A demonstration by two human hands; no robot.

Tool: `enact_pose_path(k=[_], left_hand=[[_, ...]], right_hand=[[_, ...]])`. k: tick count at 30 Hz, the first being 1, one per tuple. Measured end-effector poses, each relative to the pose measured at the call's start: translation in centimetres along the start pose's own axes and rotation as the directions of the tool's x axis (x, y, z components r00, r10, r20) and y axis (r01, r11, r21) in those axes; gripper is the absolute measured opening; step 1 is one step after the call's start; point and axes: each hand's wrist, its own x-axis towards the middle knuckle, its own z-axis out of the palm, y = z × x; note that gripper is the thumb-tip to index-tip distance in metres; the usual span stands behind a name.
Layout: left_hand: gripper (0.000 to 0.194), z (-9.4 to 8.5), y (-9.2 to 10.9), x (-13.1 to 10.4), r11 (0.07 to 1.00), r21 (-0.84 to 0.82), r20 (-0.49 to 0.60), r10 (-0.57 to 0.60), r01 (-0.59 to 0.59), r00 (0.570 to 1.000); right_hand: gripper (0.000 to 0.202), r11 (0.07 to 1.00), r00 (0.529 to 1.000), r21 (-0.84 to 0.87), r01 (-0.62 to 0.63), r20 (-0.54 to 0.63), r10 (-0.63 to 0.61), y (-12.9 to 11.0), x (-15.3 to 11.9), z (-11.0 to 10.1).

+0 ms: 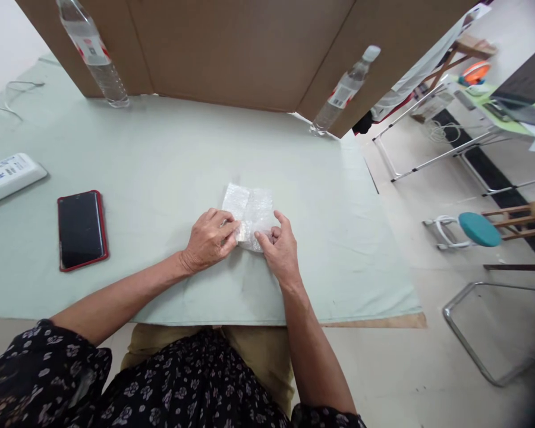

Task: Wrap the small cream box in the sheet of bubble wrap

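A small piece of clear bubble wrap (pixel 255 205) lies folded on the pale green cloth at the middle of the table. My left hand (pixel 210 239) pinches its lower left edge between thumb and fingers. At the lower right edge, my right hand (pixel 282 246) has its thumb and curled fingers on the wrap, with the index finger raised beside it. Whether anything is wrapped inside cannot be made out.
A cardboard panel (pixel 232 53) stands along the table's back, with a plastic bottle (pixel 100 62) at left and another bottle (pixel 342 95) at right. A red-cased phone (pixel 82 230) and a white box (pixel 11 177) lie at left. A teal stool (pixel 480 229) stands beyond the right edge.
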Motion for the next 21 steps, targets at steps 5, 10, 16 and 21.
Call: enact_pose_path(k=[5, 10, 16, 21], left_hand=[[0.017, 0.1, 0.0, 0.1, 0.997, -0.068, 0.03, -0.046, 0.048, 0.998], [0.014, 0.3, 0.0, 0.1, 0.989, -0.12, 0.063, -0.079, 0.086, 0.995], [0.019, 0.6, 0.1, 0.0, 0.965, -0.204, 0.066, -0.157, 0.167, 0.985], [0.042, 0.8, 0.0, -0.4, 0.943, -0.249, 0.075, -0.21, 0.222, 0.975]], right_hand=[[0.071, 0.988, 0.999, 0.154, -0.008, 0.037, 0.003, -1.4, 0.5, 0.8], [0.069, 0.987, 0.997, 0.159, 0.003, 0.072, -0.015, -3.1, 0.8, 2.0], [0.072, 0.996, 0.995, 0.013, 0.092, 0.046, -0.092, -3.9, 0.0, 2.9], [0.075, 0.983, 0.971, -0.013, 0.182, 0.163, -0.177, -4.2, -0.6, 2.3]])
